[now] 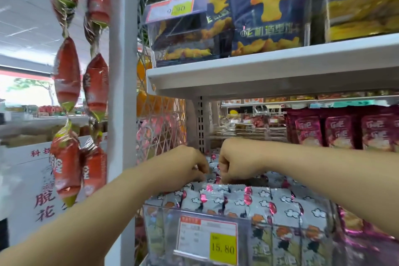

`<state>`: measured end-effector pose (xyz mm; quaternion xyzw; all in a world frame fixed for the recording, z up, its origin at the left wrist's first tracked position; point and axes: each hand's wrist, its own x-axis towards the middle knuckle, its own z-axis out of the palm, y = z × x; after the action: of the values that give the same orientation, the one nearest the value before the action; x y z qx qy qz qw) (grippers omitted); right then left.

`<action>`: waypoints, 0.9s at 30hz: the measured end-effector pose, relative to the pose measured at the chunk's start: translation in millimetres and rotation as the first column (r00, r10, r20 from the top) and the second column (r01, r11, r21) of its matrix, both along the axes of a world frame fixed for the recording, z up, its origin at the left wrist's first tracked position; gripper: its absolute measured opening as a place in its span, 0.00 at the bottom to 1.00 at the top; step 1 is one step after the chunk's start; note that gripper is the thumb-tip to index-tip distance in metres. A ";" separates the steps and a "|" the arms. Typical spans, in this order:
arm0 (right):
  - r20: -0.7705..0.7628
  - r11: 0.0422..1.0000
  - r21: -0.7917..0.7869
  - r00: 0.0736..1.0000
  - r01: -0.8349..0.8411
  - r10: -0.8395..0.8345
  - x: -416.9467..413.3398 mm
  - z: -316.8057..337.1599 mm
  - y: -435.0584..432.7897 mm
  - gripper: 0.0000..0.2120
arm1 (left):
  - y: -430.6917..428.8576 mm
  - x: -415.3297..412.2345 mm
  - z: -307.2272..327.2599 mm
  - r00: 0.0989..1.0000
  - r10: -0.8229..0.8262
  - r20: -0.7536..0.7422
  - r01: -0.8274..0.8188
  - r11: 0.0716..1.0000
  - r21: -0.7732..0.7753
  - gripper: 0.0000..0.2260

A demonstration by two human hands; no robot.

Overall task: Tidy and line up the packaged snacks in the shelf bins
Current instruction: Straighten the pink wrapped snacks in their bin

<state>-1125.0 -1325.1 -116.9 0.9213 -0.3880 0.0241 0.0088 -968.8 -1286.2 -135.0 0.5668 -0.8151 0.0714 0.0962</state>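
Shop shelf, clear plastic bin (162,233): silver cloud-print snack packets (248,198) upright, rows running left-right. Left hand (185,164), right hand (235,166) equally near far row, fingers curled, pinching packet tops.

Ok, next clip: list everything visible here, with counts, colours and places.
silver packets: many, silver with pink, in the lower bin
bin: one, clear, lower shelf front
price tags: two, red and yellow, on bin fronts
blue bags: several, navy and yellow, upper shelf
yellow bags: some, upper shelf right
pink bags: several, pink, far right
red packets: two strings, red, hanging left
shelf: one, white, above the hands
left hand: curled on silver packets
right hand: curled on silver packets
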 end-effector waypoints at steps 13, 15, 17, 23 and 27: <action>0.250 0.975 -0.220 0.967 0.001 0.055 -47.8 27.2 19.7 0.09 | 7.7 -14.1 23.6 0.992 0.032 -0.124 -0.039 0.998 -0.055 0.07; 0.322 0.933 -0.354 0.945 0.068 0.054 -79.6 37.1 24.4 0.06 | 12.0 -28.6 30.4 0.985 -0.005 -0.175 -0.019 0.991 -0.134 0.07; 0.333 0.895 -0.428 0.942 0.127 0.026 -111.8 37.5 30.5 0.05 | 14.8 -50.6 33.3 0.982 -0.036 -0.186 0.004 0.986 -0.168 0.07; 0.161 0.742 -0.647 0.982 0.177 -0.094 -198.3 11.3 45.6 0.08 | 2.1 -121.9 28.0 0.978 -0.119 -0.174 0.075 0.968 -0.240 0.13; -0.007 0.685 -0.699 0.955 0.207 -0.296 -238.4 5.8 47.4 0.23 | -11.4 -164.4 25.8 0.984 -0.150 -0.096 0.122 0.960 -0.251 0.25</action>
<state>-1363.5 -1277.7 -111.1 0.7885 -0.4725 0.1102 0.3778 -1133.3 -1297.5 -109.2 0.4964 -0.8303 0.1320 0.2161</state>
